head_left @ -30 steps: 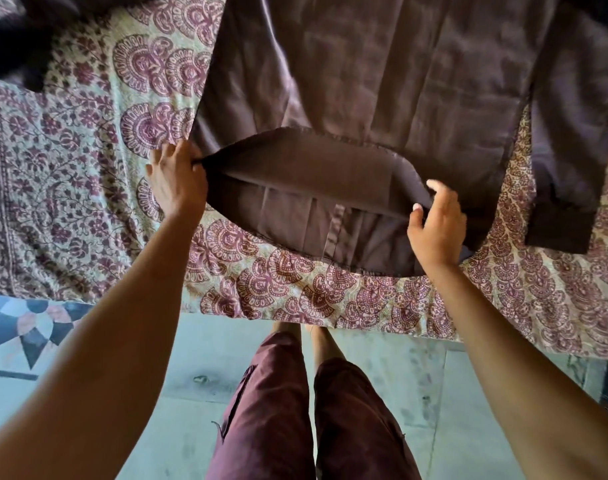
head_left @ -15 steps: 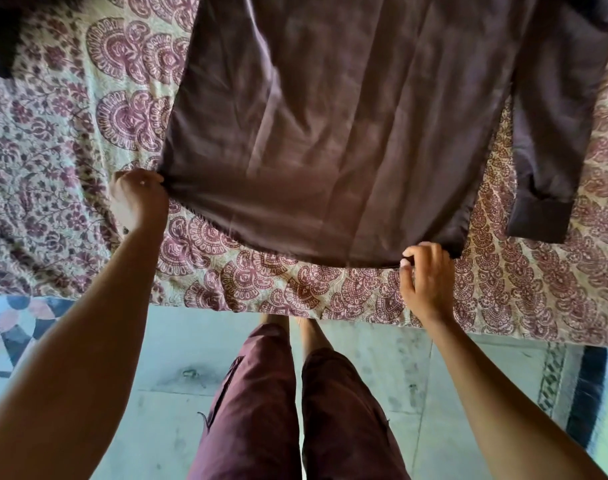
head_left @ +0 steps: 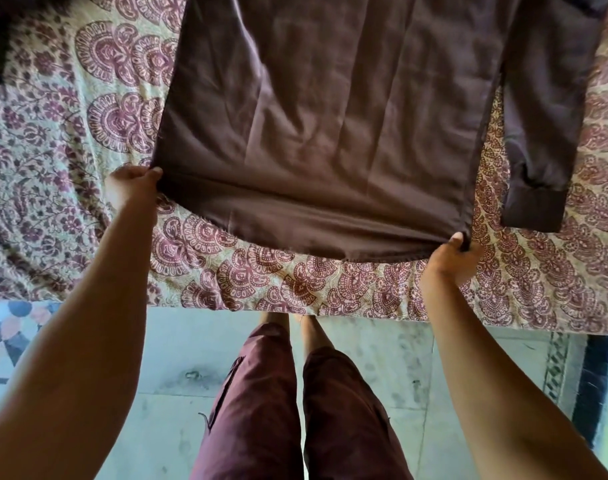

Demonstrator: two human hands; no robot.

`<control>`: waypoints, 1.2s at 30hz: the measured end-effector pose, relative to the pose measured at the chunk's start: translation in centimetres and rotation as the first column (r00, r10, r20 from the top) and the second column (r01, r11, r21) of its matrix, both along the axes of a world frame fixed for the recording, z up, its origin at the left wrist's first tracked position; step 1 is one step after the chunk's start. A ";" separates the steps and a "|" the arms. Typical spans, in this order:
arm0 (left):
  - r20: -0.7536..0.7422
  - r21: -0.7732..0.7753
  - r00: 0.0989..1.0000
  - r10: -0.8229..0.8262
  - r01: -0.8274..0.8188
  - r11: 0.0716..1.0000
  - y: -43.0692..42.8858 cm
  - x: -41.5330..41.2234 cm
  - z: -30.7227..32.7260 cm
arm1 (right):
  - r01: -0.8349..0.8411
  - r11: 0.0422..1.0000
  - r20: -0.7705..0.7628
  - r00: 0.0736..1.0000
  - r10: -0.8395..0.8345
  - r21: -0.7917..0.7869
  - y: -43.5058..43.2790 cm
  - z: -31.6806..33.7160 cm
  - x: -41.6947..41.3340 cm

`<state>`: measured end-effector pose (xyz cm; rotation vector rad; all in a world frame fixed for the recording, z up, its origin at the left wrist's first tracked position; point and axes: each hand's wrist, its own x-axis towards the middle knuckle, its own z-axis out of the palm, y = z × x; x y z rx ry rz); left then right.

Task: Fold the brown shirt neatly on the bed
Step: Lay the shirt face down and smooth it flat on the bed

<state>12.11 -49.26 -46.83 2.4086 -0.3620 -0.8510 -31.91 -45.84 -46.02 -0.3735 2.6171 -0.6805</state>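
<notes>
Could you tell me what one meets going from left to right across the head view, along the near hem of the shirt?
Bedsheet → left hand → brown shirt → right hand → sleeve cuff.

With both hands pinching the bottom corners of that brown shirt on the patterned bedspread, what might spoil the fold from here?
The brown cotton shirt has creases across its middle; folding over them would likely press them in. The left hand grips its corner farther up the bed than the right hand does, so the hem runs slanted and the fold may come out crooked. The long sleeve with the dark cuff lies spread out to the side on the floral printed bedspread and could bunch if it isn't tucked in first.
</notes>
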 end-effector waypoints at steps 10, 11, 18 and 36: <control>-0.151 -0.098 0.985 0.084 -0.100 0.990 0.8 -0.4 0.3 | -0.207 0.974 -0.073 0.974 0.214 0.095 1.8 -0.2 0.2; -0.144 -0.089 0.984 0.109 -0.123 0.988 1.1 -0.3 0.5 | -0.260 0.955 -0.107 0.955 0.276 0.143 2.5 -0.3 0.3; 0.485 0.191 0.786 -0.384 0.333 0.923 2.1 -5.2 1.5 | -0.528 0.814 -0.409 0.706 0.579 0.241 4.4 -0.8 2.7; 0.469 0.296 -0.479 -0.742 0.877 -0.379 8.3 -9.9 -3.5 | -0.951 -0.202 -0.166 -0.244 0.955 0.235 4.9 -3.1 6.6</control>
